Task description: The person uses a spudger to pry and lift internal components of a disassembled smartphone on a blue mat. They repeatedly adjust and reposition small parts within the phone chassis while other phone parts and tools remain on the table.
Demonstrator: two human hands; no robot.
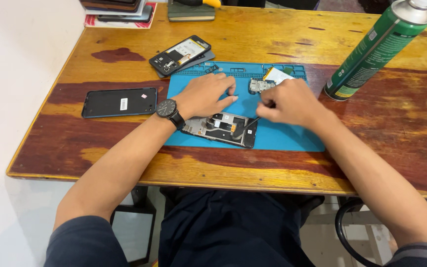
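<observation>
An opened phone frame (222,129) lies on a blue work mat (282,138) at the middle of the wooden table. My left hand (204,94), with a black wristwatch on the wrist, rests palm down on the mat just above the frame, fingers curled and spread. My right hand (289,103) is closed around a thin dark tool (253,121) whose tip touches the frame's right end. A small metal phone part (260,85) and a white-and-yellow piece (276,74) lie on the mat beyond my hands.
A green spray can (377,47) leans at the right of the mat. A black phone back cover (119,102) lies left of the mat, another opened phone (180,53) behind it. Stacked items (119,12) sit at the far left corner.
</observation>
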